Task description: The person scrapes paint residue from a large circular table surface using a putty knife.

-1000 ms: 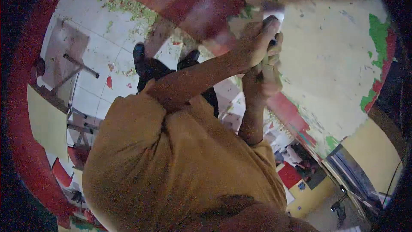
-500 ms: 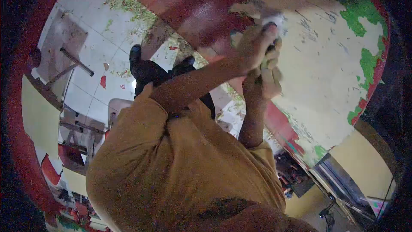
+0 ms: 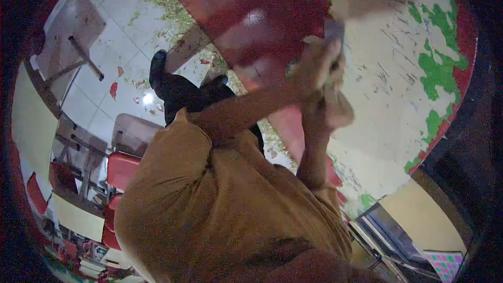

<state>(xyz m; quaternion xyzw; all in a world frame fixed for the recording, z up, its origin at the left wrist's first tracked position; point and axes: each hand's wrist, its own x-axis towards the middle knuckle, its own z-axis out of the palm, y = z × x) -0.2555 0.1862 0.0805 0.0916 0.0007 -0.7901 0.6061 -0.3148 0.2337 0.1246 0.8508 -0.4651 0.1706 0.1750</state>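
Both hands are together at a wall of peeling paint (image 3: 387,105), on my right. My left hand (image 3: 318,65) is closed around a scraper (image 3: 334,30), near its flat greyish blade, which lies against the edge between dark red and cream paint. Just below, my right hand (image 3: 338,109) is closed at the rear of the same tool, blurred by motion. The fingers cover most of the handle. Cream areas around the blade carry many dark scratch marks, and green patches (image 3: 437,68) show farther right.
Paint flakes (image 3: 162,10) litter the tiled floor (image 3: 118,36) along the wall's foot. To the left stand tables (image 3: 34,120) and a red chair (image 3: 123,170). A framed window or panel (image 3: 390,230) is at lower right.
My view has shifted slightly, bringing the red chair into sight. Both hands stay together on the scraper, with the right hand slightly lower and more blurred.
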